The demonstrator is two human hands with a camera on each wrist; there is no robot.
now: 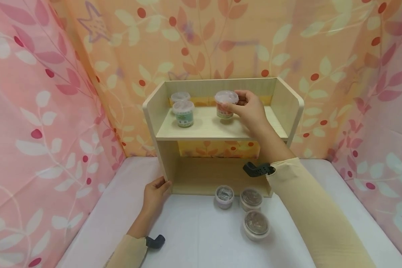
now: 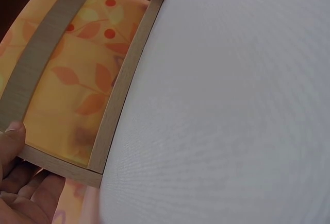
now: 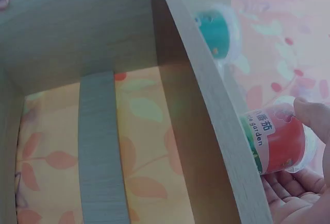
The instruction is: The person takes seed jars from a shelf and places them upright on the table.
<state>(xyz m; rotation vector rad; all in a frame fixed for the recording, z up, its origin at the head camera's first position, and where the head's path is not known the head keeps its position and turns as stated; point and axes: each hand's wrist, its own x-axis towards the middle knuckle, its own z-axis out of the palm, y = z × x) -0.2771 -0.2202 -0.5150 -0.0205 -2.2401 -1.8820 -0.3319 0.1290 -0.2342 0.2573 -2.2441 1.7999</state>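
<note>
My right hand [image 1: 251,109] grips a red-labelled lidded plastic tub [image 1: 225,106] by its side, over the upper board of a small wooden shelf [image 1: 201,128]. The right wrist view shows the same red tub [image 3: 281,136] between thumb and fingers, its base partly hidden by the board's edge. Two more tubs stand at the upper board's left: a green-labelled tub [image 1: 183,114] in front, and another tub [image 1: 180,97] partly hidden behind it. Low down, my left hand [image 1: 155,191] holds the shelf's left side panel, thumb and fingers on either side of its edge in the left wrist view.
On the white tabletop [image 1: 194,238], before the shelf's right half, stand a small tub with a silvery top [image 1: 224,196] and two brown-topped tubs, one nearer [image 1: 256,224] and one farther [image 1: 251,198]. Floral cloth [image 1: 201,44] hangs behind and at both sides.
</note>
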